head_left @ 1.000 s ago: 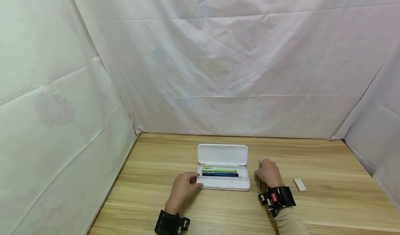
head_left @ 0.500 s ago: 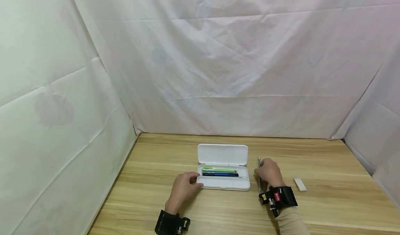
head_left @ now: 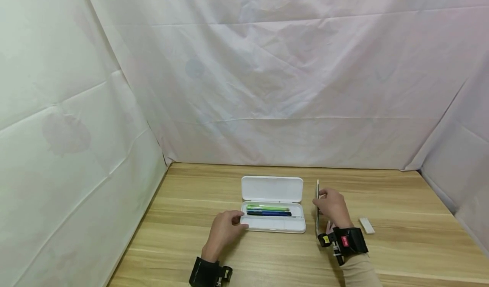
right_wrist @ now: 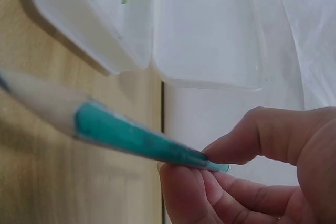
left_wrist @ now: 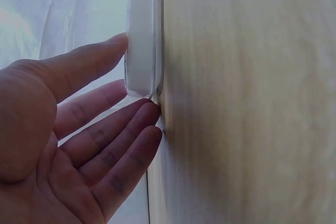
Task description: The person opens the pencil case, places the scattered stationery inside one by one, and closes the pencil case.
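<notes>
A white pencil case (head_left: 273, 224) lies with its lid (head_left: 272, 188) up, holding a light green pen (head_left: 267, 207) and a dark blue pen (head_left: 269, 213). At its left end, my left hand (head_left: 225, 231) touches the case with thumb and fingertips; in the left wrist view the fingers are fairly straight. To the right of the case, my right hand (head_left: 333, 207) pinches a green pencil (right_wrist: 131, 136) between thumb and fingers. Its sharpened wooden tip points toward the person, and its other end points to the back.
A white eraser-like block (head_left: 367, 226) lies to the right of my right hand. Something pinkish (head_left: 330, 226) shows partly hidden beneath that hand. Behind the wooden table (head_left: 214, 185) hangs a pale cloth (head_left: 290, 142), with more cloth at both sides.
My right hand has moved slightly back with the pencil, whose far end sits higher in the head view. The pinkish thing shows more. My left hand and the case have stayed put.
</notes>
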`<state>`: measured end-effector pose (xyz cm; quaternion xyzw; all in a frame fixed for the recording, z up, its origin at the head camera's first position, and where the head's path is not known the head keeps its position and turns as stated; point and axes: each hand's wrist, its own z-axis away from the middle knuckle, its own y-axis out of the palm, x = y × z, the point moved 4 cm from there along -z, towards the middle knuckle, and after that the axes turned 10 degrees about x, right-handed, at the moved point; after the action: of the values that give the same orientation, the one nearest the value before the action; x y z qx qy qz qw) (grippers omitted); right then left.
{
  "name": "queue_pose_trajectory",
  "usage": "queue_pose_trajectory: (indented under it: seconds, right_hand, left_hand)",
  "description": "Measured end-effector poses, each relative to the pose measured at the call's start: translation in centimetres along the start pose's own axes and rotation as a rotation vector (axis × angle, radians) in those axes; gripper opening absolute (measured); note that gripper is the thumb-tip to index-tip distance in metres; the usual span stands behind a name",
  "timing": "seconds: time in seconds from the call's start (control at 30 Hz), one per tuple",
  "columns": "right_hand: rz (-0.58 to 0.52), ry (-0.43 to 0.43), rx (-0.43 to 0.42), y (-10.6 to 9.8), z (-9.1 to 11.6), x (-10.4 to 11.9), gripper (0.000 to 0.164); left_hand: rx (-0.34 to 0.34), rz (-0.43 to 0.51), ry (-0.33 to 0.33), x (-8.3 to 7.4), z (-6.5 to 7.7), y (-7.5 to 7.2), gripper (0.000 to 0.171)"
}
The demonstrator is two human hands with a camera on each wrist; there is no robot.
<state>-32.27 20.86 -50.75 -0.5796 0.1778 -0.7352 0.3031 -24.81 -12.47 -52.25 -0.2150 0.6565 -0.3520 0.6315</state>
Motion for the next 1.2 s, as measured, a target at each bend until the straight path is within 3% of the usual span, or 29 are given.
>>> queue_pose_trajectory:
  seconds: [0.43, 1.2]
  right_hand:
    - [-0.049, -0.063, 0.010, -0.9, 1.2, 1.4, 0.042]
    - [-0.054, -0.265, -0.091, -1.0, 2.2, 3.9, 0.043]
  left_hand:
    - [0.004, 0.006, 0.005, 0.1, -0.1, 0.0, 0.034]
    - [-0.005, -0.007, 0.006, 0.4, -0.3, 0.1, 0.034]
